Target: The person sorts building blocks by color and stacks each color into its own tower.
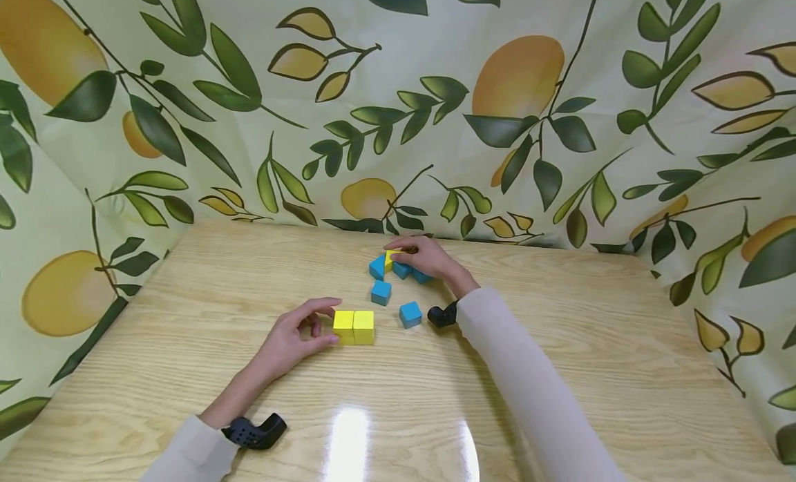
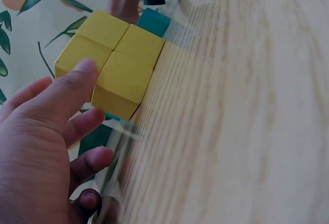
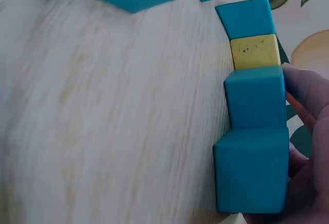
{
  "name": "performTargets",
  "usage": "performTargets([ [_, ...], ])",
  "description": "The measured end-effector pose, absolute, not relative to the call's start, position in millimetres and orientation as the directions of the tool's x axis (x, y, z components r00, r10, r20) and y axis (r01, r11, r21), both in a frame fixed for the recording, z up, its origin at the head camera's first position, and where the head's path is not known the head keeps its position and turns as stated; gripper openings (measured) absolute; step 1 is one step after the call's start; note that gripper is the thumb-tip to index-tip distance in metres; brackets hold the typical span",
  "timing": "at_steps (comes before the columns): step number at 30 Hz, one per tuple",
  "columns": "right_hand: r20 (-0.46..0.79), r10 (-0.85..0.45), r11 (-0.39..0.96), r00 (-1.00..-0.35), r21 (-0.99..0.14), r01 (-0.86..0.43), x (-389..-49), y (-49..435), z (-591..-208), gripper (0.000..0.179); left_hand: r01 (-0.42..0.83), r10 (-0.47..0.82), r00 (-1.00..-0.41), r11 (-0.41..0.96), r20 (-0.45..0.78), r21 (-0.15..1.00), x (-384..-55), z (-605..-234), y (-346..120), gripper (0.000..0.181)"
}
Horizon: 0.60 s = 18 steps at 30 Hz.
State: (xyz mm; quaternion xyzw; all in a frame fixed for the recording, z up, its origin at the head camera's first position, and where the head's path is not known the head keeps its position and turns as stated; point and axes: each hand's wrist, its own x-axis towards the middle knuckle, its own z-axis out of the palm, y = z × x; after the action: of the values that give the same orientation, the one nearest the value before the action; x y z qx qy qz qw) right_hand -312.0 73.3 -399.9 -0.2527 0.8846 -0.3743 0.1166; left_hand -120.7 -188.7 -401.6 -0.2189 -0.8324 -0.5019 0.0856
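Observation:
Two yellow cubes [image 1: 363, 328] stand side by side on the wooden table, and also fill the middle of the left wrist view. My left hand [image 1: 291, 337] grips the left one, thumb at its near side and index finger at its far side. Farther back, my right hand [image 1: 425, 255] pinches another yellow block [image 1: 389, 262] standing in a row of blue blocks. In the right wrist view that yellow block [image 3: 255, 52] shows small dark specks on its face, with fingertips [image 3: 295, 77] close behind the row. A blue triangular block [image 1: 377, 267] is at its left.
Two loose blue cubes, one [image 1: 381, 293] nearer the row and one [image 1: 410, 315] closer to me, lie between the hands. More blue blocks [image 1: 402, 269] sit under the right hand. A fruit-patterned cloth [image 1: 373, 123] hangs behind the table [image 1: 218, 288].

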Motion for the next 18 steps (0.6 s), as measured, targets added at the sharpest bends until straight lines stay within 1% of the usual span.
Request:
performTargets([
  [5, -0.064, -0.513, 0.632, -0.856, -0.703, -0.326, -313, 76, -399, 0.030, 0.457, 0.285, -0.886, 0.395, 0.367, 0.797, -121, -404, -190, 0.053],
  [12, -0.149, -0.482, 0.649, -0.864, -0.722, -0.238, -315, 80, -393, 0.029, 0.465, 0.299, -0.880, 0.385, 0.369, 0.797, -122, -404, -190, 0.053],
  [18, -0.166, -0.496, 0.655, -0.852, -0.716, -0.242, -316, 87, -391, 0.032, 0.469, 0.299, -0.878, 0.375, 0.375, 0.800, -122, -403, -190, 0.052],
])
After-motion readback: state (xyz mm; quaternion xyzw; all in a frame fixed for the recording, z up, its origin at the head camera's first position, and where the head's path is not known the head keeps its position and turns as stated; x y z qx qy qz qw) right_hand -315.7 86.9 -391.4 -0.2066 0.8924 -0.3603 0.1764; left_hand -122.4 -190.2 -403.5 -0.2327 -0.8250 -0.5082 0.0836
